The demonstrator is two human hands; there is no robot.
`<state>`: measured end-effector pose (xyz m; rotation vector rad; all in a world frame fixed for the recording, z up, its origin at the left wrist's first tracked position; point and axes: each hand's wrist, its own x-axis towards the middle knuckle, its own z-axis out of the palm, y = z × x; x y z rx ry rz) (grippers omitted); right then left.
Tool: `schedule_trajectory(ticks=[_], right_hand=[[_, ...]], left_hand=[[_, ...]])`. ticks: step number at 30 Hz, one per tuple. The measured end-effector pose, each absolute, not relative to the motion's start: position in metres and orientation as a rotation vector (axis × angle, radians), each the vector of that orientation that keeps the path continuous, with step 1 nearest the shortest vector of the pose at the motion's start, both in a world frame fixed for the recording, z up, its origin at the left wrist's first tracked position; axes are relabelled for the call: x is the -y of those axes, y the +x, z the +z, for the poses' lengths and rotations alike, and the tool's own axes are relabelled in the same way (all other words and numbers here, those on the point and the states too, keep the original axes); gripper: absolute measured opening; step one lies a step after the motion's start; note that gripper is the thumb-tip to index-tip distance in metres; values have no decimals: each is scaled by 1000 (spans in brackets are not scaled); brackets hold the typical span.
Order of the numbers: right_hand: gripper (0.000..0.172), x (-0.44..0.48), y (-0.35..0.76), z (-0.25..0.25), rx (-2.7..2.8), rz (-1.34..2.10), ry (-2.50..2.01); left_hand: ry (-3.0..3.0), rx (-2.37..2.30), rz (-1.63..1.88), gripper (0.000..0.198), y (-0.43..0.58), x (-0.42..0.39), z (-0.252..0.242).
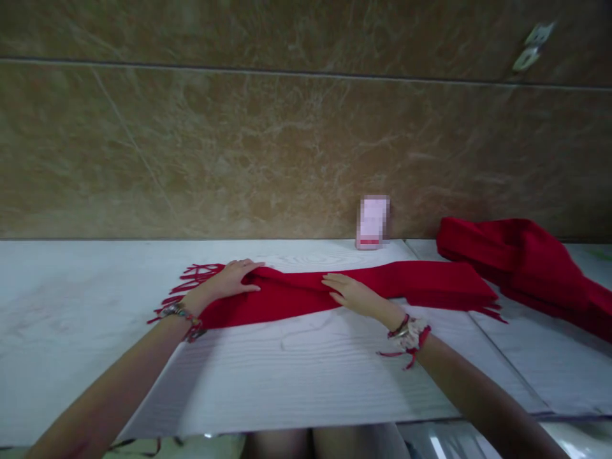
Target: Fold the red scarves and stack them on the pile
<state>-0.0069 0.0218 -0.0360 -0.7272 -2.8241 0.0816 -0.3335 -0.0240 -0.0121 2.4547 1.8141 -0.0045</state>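
Observation:
A long red scarf point(306, 294) with fringed ends lies stretched across the white table point(296, 376). My left hand point(228, 280) rests flat on its left part, fingers extended, next to the fringe point(191, 280). My right hand point(350, 293) lies flat on the scarf's middle, fingers stretched toward the left. Both wrists wear bracelets; the right one has red threads. Neither hand grips the cloth.
A second red cloth point(526, 268) is heaped at the right, near the wall. A small pink blurred card point(373, 222) stands against the brown marble wall point(287, 146). A table seam runs along the right. My knees show below the front edge.

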Motion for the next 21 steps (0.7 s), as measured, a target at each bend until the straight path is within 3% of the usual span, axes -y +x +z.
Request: schedule_trajectory(ticks=[5,9,14,21], right_hand=[[44,-32,5,-47,2784,121,-809],[48,-29,10,-48,2821,121,-948],[54,-27,11,-46,2833,153,-1022],[50,-26,16,-42,2884,61,-934]], left_hand=[[2521,-1855,-116,31,-359,21,4],[2657,-2050,-45,39,-376,27,14],[2612,-2068,-81,38,-393,43,-12],[2667,-2106,-79,49,-420,51,-11]])
